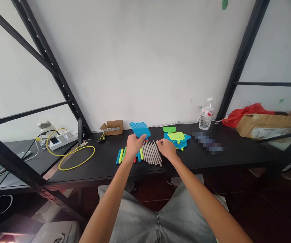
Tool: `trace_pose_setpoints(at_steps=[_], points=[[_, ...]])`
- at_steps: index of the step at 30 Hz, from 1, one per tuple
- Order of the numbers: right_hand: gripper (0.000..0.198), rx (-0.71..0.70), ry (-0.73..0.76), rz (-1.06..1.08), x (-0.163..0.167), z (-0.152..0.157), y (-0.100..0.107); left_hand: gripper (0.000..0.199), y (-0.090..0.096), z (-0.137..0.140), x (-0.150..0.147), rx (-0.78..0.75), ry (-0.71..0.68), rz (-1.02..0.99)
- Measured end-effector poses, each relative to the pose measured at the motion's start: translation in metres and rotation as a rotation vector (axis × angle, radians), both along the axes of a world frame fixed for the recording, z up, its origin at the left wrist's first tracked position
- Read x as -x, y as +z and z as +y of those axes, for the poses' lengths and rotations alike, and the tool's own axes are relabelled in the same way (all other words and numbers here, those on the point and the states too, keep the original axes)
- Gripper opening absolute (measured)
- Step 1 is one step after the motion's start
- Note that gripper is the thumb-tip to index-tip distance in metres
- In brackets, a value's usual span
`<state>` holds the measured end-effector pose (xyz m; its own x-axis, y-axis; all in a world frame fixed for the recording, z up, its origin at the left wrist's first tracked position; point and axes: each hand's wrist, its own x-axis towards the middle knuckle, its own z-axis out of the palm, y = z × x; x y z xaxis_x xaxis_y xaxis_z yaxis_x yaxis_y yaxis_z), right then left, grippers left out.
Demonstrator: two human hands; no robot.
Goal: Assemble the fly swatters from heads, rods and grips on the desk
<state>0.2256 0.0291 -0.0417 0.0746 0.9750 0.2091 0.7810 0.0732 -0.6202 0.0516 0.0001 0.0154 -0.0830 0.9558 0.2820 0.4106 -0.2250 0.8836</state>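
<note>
My left hand (134, 145) is closed on a blue fly swatter head (139, 129), held up above the table with its flat mesh facing me. My right hand (167, 148) is closed in a pinch at the upper end of a metal rod (157, 154), the rightmost of a row of several silver rods lying side by side. Left of the rods lie coloured plastic handles (120, 156) in blue, yellow, green and red, partly hidden by my left hand. Beyond my right hand is a pile of blue, yellow and green swatter heads (177, 136).
A clear water bottle (206, 114) stands by the wall. A small open cardboard box (113, 127) sits at the back left, near a yellow cable (77, 167) and a white power strip (63, 140). At right are a larger carton (271, 126) and black shelf posts (238, 60).
</note>
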Motion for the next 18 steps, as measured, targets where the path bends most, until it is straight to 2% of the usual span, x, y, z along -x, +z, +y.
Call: trace_pose_setpoints(at_steps=[2, 5, 9, 11, 14, 18], points=[[0.034, 0.006, -0.009, -0.035, 0.003, 0.004, -0.004, 0.034, 0.002, 0.009, -0.022, -0.009, -0.047, 0.131], [0.03, -0.03, -0.013, -0.063, 0.006, 0.0, -0.012, 0.047, 0.006, 0.028, -0.06, 0.005, 0.006, 0.255], [0.024, -0.055, 0.019, -0.067, 0.005, -0.006, -0.018, 0.08, 0.008, 0.053, -0.113, 0.167, -0.057, 0.368], [0.023, -0.047, 0.063, -0.074, 0.003, -0.008, -0.019, 0.086, 0.006, 0.063, -0.133, 0.238, -0.08, 0.435], [0.025, -0.025, 0.103, -0.078, 0.0, -0.009, -0.02, 0.074, 0.0, 0.071, -0.149, 0.282, -0.091, 0.575], [0.024, -0.006, 0.104, -0.048, 0.0, -0.01, -0.02, 0.057, -0.004, 0.072, -0.148, 0.252, -0.068, 0.789]])
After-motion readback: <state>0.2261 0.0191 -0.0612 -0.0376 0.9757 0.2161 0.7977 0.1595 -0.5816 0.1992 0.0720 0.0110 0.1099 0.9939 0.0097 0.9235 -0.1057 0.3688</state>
